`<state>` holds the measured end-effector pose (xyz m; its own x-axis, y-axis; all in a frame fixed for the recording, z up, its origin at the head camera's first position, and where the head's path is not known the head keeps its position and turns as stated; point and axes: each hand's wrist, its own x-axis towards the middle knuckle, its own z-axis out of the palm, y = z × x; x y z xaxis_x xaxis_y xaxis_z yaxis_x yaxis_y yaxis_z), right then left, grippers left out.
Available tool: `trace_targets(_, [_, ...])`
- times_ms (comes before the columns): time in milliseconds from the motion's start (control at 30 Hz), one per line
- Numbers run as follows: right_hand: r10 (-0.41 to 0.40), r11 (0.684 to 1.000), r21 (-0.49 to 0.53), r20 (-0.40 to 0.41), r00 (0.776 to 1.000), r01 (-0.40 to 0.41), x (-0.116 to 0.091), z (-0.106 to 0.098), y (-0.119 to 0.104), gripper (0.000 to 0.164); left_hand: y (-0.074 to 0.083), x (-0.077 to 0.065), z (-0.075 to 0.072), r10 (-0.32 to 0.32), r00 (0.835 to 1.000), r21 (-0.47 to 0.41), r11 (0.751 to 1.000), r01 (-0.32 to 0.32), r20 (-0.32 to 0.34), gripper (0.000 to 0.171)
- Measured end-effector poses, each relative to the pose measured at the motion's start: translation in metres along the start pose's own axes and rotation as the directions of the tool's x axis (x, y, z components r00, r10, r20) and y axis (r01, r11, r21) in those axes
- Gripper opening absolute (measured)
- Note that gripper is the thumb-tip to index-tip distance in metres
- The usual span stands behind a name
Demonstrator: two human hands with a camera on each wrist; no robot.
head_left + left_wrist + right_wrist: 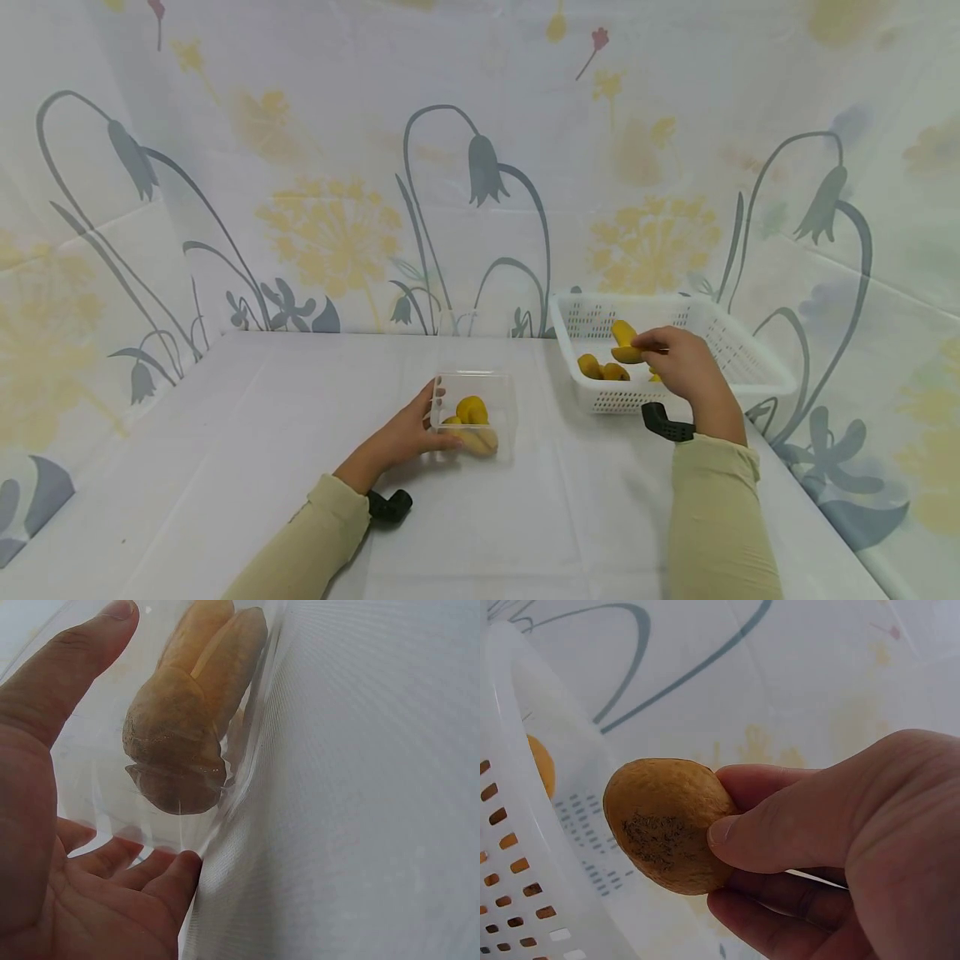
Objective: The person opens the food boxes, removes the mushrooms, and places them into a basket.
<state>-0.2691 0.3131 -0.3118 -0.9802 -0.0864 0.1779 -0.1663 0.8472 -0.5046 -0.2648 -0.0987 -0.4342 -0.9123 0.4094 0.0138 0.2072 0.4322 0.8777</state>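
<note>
My left hand [408, 429] grips the left side of a clear plastic box [504, 392], thumb in front and fingers along its side. Several yellow-brown, potato-like pieces [472, 410] lie in the box; close up in the left wrist view, some pieces [176, 716] look rounded and others long and paler. My right hand [686, 367] is over the white basket, pinching one oval yellow-brown, potato-like piece [667, 825] between thumb and fingers. Dark specks mark its skin. More such pieces [590, 366] lie in the basket, partly hidden by the hand.
The white perforated basket [615, 402] stands at the back right, against the flower-printed backdrop [480, 75]. A white cloth [247, 433] covers the table. The box stands left of the basket, with a strip of cloth between them.
</note>
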Motion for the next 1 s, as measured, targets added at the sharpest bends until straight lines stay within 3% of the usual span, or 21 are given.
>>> trace_targets(500, [0.099,0.995,0.009,0.045,0.994,-0.1,0.003,0.004,0.016,0.034,-0.001,0.0,0.0,0.01,1.0,-0.026,1.0,-0.01,-0.001,0.118])
trace_targets(1000, [0.123,0.992,0.0,0.054,0.991,-0.123,0.004,0.011,0.03,0.035,-0.001,0.001,0.0,0.005,1.0,-0.019,1.0,-0.005,0.001,0.118])
